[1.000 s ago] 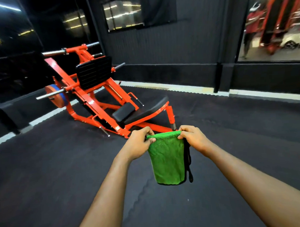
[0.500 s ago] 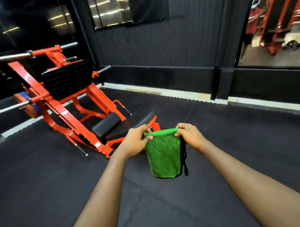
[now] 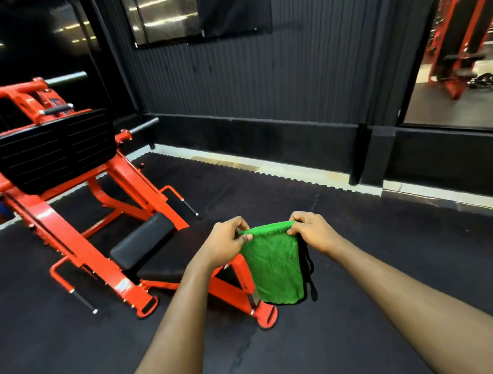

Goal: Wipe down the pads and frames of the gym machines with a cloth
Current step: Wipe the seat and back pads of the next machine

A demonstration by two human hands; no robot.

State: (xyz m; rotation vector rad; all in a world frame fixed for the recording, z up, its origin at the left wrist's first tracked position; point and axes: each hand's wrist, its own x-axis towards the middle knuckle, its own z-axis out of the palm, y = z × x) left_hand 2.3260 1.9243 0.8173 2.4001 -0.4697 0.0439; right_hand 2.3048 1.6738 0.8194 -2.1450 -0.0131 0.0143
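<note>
Holding a green cloth [image 3: 273, 267] above the near end of the orange machine [image 3: 74, 240], the left hand [image 3: 225, 240] and right hand [image 3: 314, 232] each pinch a top corner. Wiping has not begun, so the hands probably need to lower it onto the black pad [image 3: 142, 240].

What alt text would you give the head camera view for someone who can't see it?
The left hand and right hand each pinch a top corner of a folded green cloth, which hangs down in front of the person. Behind it, to the left, an orange leg press machine with black pads stands on a dark rubber floor.
</note>
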